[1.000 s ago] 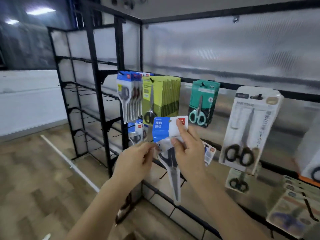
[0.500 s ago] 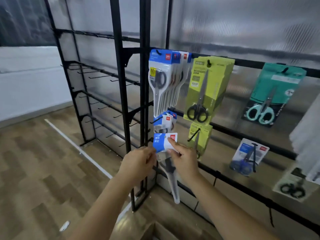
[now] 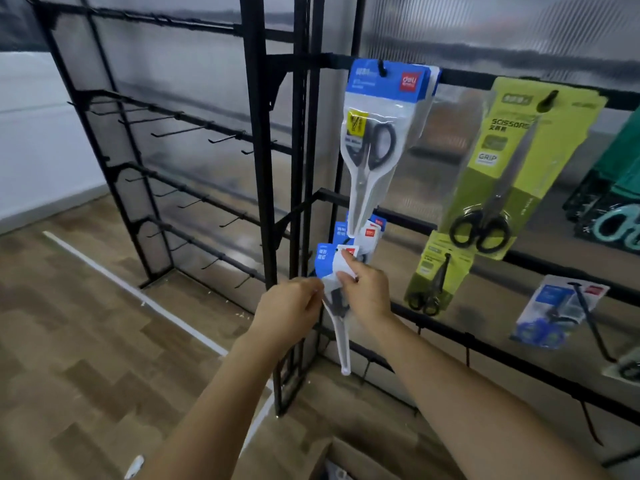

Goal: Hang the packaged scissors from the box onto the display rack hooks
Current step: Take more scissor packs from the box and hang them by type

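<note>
Together, the left hand and right hand pinched one blue-topped scissors pack in a clenched grip, against the display rack's black corner post, below hanging packs.

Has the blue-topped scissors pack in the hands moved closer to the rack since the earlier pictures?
Yes. The held pack has gone forward and down-left, and is now just below the small blue packs on the second rail.

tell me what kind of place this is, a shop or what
Probably a shop aisle or a mock retail display being stocked. Black metal racks carry rows of hooks, blue-topped clear scissor packs and lime-green card scissor packs hang from them, and translucent ribbed panels back the racks.
</note>
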The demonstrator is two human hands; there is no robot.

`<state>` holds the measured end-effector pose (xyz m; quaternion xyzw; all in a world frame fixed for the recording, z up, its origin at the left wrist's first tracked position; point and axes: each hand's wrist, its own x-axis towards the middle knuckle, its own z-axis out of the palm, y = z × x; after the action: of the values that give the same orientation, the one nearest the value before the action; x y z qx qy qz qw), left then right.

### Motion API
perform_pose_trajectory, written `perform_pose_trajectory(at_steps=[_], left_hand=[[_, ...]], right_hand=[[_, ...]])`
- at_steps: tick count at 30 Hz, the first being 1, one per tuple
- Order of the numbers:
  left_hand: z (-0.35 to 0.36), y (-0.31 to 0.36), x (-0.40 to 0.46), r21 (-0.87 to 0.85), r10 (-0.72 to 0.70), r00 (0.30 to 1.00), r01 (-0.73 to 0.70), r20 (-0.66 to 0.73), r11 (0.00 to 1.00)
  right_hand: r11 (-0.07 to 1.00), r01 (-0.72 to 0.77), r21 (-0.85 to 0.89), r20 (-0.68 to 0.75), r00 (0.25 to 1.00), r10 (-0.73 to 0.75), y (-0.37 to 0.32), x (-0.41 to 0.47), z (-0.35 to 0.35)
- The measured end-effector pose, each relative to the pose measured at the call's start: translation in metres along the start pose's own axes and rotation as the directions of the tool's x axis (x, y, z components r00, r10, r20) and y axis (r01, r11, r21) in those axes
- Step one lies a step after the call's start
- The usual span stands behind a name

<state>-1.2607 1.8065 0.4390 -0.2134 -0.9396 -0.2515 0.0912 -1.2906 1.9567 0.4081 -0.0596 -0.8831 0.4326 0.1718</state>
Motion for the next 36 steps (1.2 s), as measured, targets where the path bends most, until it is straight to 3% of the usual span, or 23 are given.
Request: perform_pose_trajectory(at_steps=[8, 13, 22, 27, 32, 34, 36], left_hand=[[0.013, -0.02, 0.013, -0.038, 0.042, 0.997, -0.04, 0.059, 0.998], [0.011, -0.035, 0.012, -0.067, 0.044, 0.998, -0.041, 0.036, 0.997], [0.006, -0.053, 0.01, -0.106, 0.035, 0.999, -0.033, 0.024, 0.994], [0.003, -0.05, 0.011, -0.095, 0.033, 0.999, -0.033, 0.002, 0.995], [0.0, -0.048, 0.007, -0.097, 0.044, 0.999, -0.043, 0.001, 0.994], [0.0, -0.047, 0.006, -0.095, 0.045, 0.999, -0.044, 0.012, 0.995], [-0.001, -0.045, 0.007, -0.09, 0.053, 0.998, -0.05, 0.027, 0.995]], right_hand=[[0.992, 0.02, -0.128, 0.007, 1.0, -0.019, 0.002, 0.006, 0.011], [0.991, 0.019, -0.132, -0.095, 0.995, -0.031, 0.003, 0.01, 0.013], [0.993, 0.05, -0.107, -0.121, 0.991, -0.063, 0.006, -0.001, 0.017], [0.998, 0.0, -0.066, -0.145, 0.989, -0.01, 0.003, -0.004, 0.017], [0.989, -0.14, 0.048, -0.162, 0.976, 0.146, -0.001, -0.004, 0.022], [0.979, -0.174, -0.105, -0.099, 0.981, 0.164, -0.004, 0.004, 0.022], [0.902, -0.137, -0.41, 0.007, 0.988, 0.153, -0.009, 0.017, 0.016]])
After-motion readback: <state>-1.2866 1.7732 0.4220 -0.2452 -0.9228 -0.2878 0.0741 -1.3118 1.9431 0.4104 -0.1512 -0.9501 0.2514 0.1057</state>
